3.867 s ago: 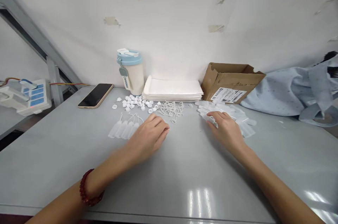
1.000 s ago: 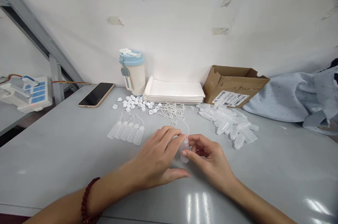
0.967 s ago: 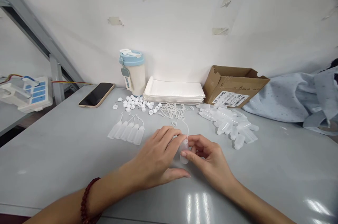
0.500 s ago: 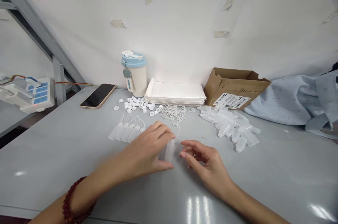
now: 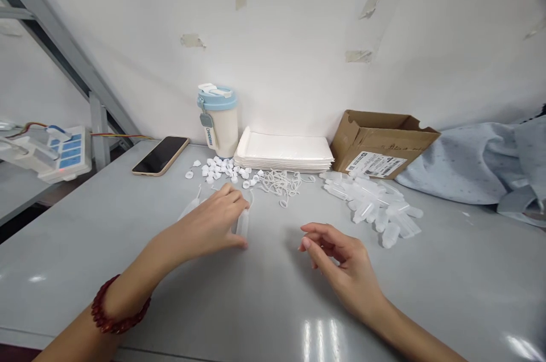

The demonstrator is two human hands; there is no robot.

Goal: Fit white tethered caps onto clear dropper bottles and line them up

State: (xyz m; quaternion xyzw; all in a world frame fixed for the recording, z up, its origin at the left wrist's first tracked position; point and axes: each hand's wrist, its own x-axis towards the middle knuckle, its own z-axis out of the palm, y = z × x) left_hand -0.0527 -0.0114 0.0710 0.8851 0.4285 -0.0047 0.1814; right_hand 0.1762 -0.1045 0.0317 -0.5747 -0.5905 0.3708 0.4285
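Note:
My left hand [image 5: 213, 217] holds a small translucent plastic bottle [image 5: 243, 225] upright between thumb and fingers, just over the table. A thin white loop [image 5: 251, 197] shows at its top. Beneath and behind this hand lies a row of similar bottles with loops, mostly hidden; one bottle [image 5: 190, 207] shows at the left end. My right hand [image 5: 341, 262] hovers over the table to the right, its fingers loosely curled and apart with nothing in them. Farther right is a heap of translucent bottles [image 5: 379, 203] without loops.
White caps [image 5: 222, 167] and a tangle of white loops [image 5: 284, 183] lie behind the hands. Along the wall stand a lidded cup [image 5: 224, 129], a stack of white envelopes [image 5: 284, 149] and a cardboard box [image 5: 379, 137]. A phone [image 5: 161, 155] lies left, grey cloth [image 5: 460, 163] right.
My left hand has carried the bottle left, to the right end of the row of bottles. My right hand has shifted slightly right and stays empty.

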